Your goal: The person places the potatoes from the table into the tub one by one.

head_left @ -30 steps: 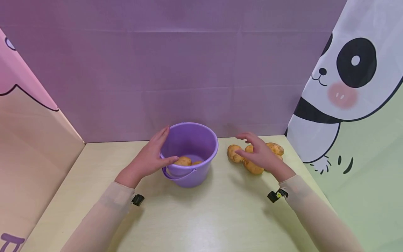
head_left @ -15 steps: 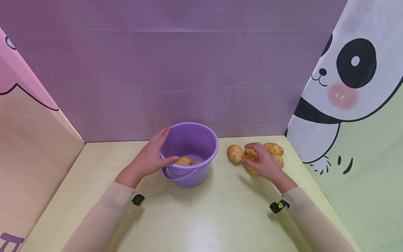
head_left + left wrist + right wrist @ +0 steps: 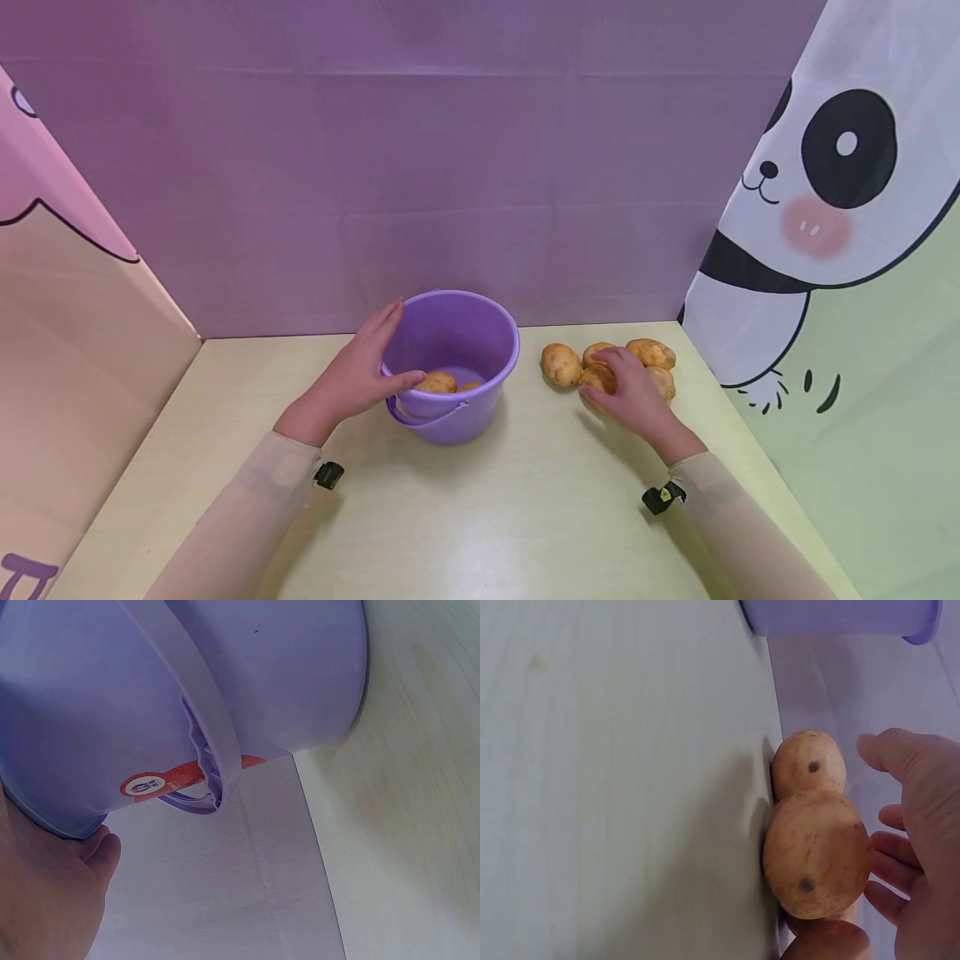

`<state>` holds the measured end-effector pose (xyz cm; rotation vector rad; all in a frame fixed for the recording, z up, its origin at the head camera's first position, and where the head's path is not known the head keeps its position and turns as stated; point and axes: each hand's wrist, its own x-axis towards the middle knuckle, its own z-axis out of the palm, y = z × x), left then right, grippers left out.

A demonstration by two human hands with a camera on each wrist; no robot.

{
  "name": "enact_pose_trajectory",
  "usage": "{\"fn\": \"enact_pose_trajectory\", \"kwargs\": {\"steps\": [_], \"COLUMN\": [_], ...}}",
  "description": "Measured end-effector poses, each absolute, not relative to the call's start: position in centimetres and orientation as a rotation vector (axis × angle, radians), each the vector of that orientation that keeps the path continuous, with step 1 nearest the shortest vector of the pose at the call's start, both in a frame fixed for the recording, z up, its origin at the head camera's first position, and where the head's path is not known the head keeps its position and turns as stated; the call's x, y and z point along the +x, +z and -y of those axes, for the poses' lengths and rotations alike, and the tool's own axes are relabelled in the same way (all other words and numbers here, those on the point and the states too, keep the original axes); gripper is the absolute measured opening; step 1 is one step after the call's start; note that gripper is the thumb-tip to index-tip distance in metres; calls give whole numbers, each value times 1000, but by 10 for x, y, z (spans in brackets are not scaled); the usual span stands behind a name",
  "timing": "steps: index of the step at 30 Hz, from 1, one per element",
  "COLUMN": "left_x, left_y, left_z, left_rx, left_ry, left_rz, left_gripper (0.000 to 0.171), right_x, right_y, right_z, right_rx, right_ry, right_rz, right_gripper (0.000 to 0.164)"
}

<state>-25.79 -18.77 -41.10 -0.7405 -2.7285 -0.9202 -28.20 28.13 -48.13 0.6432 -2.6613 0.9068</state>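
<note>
A purple bucket (image 3: pixel 442 417) stands upright at the middle back of the table, with potatoes (image 3: pixel 437 382) low inside. My left hand (image 3: pixel 356 375) rests on its left rim, thumb and fingers spread fairly straight; the left wrist view shows the hand (image 3: pixel 52 892) right at the rim beside the hanging handle (image 3: pixel 199 682). My right hand (image 3: pixel 636 400) is over a group of potatoes to the right. Its fingers and thumb are spread around a front potato (image 3: pixel 598 382). In the right wrist view, the thumb stands apart from that potato (image 3: pixel 817 855), and the fingers reach its upper side.
Close to the bucket lies one potato (image 3: pixel 561 365), left of the group. More potatoes (image 3: pixel 651 353) sit behind and right of my right hand. A purple backdrop (image 3: pixel 480 167) rises at the table's back edge, with a panda-print panel (image 3: pixel 825 333) on the right.
My right hand has moved right and down onto the potato group, its fingers coming around the front potato. The left hand and the bucket have stayed in place.
</note>
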Motion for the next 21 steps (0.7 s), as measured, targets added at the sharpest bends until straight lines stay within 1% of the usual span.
{"fn": "enact_pose_trajectory", "kwargs": {"steps": [13, 21], "left_x": [-258, -259], "left_y": [-411, -412], "left_z": [188, 188], "left_rx": [-738, -740], "left_ry": [-940, -945], "left_rz": [2729, 2725], "left_gripper": [116, 116], "right_x": [-281, -281], "right_y": [-492, -496], "right_z": [-282, -280], "right_rx": [614, 605], "right_ry": [824, 730], "right_rz": [2676, 2708], "right_gripper": [57, 64]}}
